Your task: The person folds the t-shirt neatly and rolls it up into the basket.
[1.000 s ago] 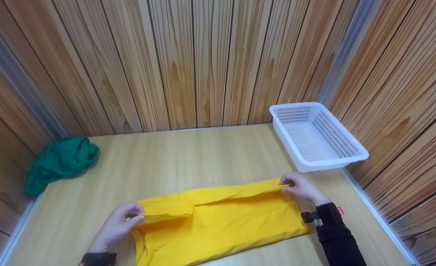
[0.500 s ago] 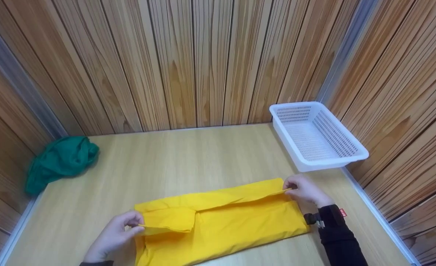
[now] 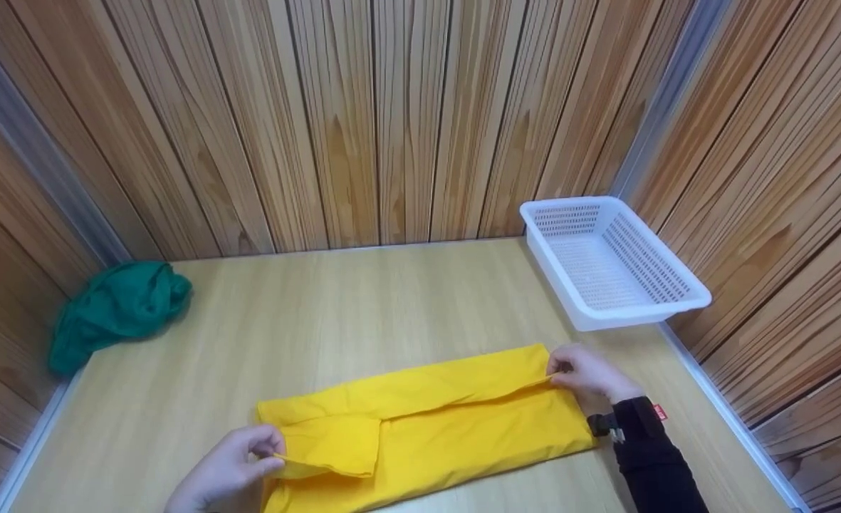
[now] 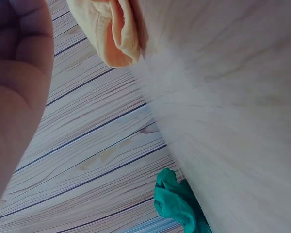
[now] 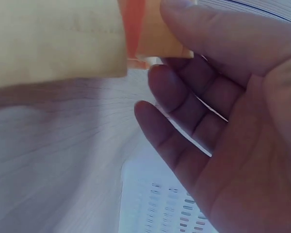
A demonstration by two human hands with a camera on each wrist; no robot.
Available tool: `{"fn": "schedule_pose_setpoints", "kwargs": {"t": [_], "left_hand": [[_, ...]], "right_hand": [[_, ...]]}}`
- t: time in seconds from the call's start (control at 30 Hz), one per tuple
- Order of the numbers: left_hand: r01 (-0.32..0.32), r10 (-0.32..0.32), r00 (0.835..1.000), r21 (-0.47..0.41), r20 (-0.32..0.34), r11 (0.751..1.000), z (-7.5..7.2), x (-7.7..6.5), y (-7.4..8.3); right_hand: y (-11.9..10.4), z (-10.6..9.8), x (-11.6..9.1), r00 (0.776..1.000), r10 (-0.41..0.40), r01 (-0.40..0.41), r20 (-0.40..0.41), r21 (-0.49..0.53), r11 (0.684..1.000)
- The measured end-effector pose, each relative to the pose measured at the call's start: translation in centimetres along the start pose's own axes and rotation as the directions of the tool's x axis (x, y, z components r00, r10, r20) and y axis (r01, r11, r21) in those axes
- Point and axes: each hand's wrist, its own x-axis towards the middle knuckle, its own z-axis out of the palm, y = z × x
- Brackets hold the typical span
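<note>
A yellow cloth garment (image 3: pixel 463 434) lies folded into a long strip on the table, its upper layer turned toward the near side. At its left end my left hand (image 3: pixel 231 463) pinches the edge of a short flap, which looks like a sleeve. My right hand (image 3: pixel 591 374) pinches the corner of the turned-over layer at the right end. Close up in the right wrist view, the thumb and a finger of the right hand (image 5: pixel 237 111) hold the cloth (image 5: pixel 58 43) while the other fingers stay loosely bent. The left hand's fingertips lie outside the left wrist view.
A crumpled green cloth (image 3: pixel 121 306) lies at the table's back left corner. At the back right stands a white perforated basket (image 3: pixel 584 317). Wood-patterned walls (image 3: pixel 406 128) enclose the table (image 3: pixel 335 306) at the back and sides.
Both hands have drawn the upper yellow layer toward the near side and lowered it, the left hand moving farther. The basket and green cloth have stayed put.
</note>
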Motion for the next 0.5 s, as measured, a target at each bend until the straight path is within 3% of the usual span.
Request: {"fn": "schedule_pose_setpoints", "kwargs": {"t": [0.2,0.33,0.5], "left_hand": [[-0.024,0.024,0.999,-0.008,0.025,1.0,0.02,-0.14,-0.39],[-0.043,0.044,0.997,-0.02,0.056,0.999,0.03,-0.29,-0.7],[0.018,-0.006,0.992,-0.092,0.129,0.996,0.14,-0.3,-0.9]], "right_hand": [[-0.08,0.03,-0.25,0.998,0.04,-0.041,0.042,0.005,0.999],[0.22,0.17,-0.44,0.999,-0.005,0.005,0.051,-0.005,1.0],[0.5,0.36,-0.56,0.997,-0.049,0.051,0.061,-0.03,0.998]]}}
